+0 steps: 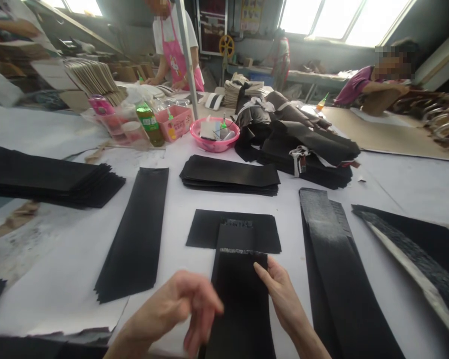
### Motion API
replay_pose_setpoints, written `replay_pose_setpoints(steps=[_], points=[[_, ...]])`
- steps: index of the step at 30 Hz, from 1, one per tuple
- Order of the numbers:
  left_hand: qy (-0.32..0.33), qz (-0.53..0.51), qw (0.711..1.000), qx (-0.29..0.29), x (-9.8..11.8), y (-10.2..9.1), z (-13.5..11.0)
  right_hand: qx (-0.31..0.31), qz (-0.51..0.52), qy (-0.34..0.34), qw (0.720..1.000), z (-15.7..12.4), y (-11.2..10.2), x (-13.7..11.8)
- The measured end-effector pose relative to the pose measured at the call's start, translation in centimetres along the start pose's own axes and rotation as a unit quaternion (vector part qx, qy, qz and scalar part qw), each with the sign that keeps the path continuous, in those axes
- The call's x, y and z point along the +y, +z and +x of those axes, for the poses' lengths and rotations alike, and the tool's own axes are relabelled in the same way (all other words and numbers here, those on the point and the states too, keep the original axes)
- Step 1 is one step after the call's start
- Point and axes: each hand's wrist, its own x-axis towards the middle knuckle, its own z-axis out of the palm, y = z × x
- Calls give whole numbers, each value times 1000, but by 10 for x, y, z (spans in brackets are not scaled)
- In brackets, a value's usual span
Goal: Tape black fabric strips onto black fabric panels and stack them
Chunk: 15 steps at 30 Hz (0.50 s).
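Note:
A long black leather-like strip (243,304) runs from the bottom edge towards the middle of the table, with a shiny, speckled band across its far end. My right hand (284,294) pinches this strip at its far right corner between thumb and fingers. To the left of the strip, my left hand (177,304) hovers with bent, parted fingers, slightly blurred, and nothing shows in it. Beyond the strip's end, another narrow black piece (236,235) with a shiny patch overlaps a black rectangular piece (202,229) lying crosswise.
Stacks of black strips lie at left (138,234), behind (228,174) and at right (340,269). A pink basin (215,144), a green-labelled bottle (149,124) and a heap of dark pieces (307,144) stand farther back. Co-workers (174,45) are across the table.

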Motion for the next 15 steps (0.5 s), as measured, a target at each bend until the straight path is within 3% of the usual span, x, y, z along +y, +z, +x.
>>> replay_pose_setpoints(steps=[3, 4, 8, 11, 15], points=[[-53, 34, 982, 180, -27, 4, 36, 1, -13, 3, 1000, 4, 1, -2], [-64, 38, 977, 201, -34, 6, 45, 5, -18, 2, 1000, 6, 1, -2], [-82, -7, 983, 167, -50, 11, 65, 32, -52, -16, 998, 19, -1, -1], [-90, -16, 979, 183, -54, 5, 76, 72, -123, -43, 989, 35, -5, 5], [-97, 21, 975, 199, -62, -5, 92, 133, -299, -79, 942, 56, -14, 13]])
